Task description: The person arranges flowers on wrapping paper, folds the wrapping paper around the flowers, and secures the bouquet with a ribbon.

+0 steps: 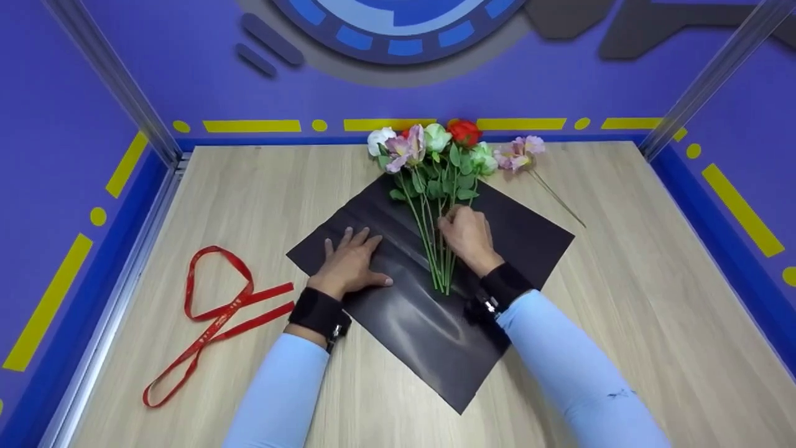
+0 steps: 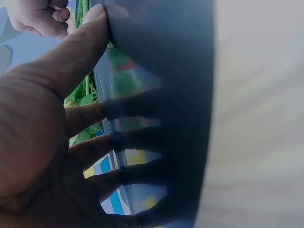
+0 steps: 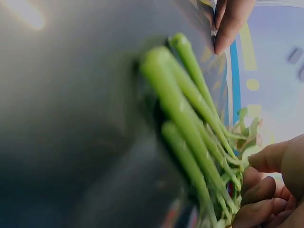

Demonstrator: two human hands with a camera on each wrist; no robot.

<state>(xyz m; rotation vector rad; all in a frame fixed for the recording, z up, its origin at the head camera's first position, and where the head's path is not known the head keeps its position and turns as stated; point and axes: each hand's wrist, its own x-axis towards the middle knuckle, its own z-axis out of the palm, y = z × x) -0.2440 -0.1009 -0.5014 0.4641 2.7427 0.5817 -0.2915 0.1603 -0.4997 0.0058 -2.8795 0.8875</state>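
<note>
A sheet of glossy black wrapping paper [image 1: 423, 323] lies with one corner pointing toward me. Several artificial flowers rest on it in a bunch, with white, pink, pale green and red heads [image 1: 464, 132] at the far end and green stems [image 3: 180, 109] toward me. My right hand [image 1: 467, 235] has its fingers curled at the stems, below the leaves, and pinches there; how many stems it holds is hidden. Fingers spread, my left hand [image 1: 350, 264] rests flat on the left part of the paper. In the left wrist view its fingertips [image 2: 97, 13] touch the shiny sheet.
One pink flower [image 1: 521, 154] lies apart on the wooden table [image 1: 622, 298], right of the bunch. A looped red ribbon [image 1: 217, 323] lies at the left. Blue panels [image 1: 186, 81] with yellow marks enclose the back and sides, and the flower heads reach close to the back panel.
</note>
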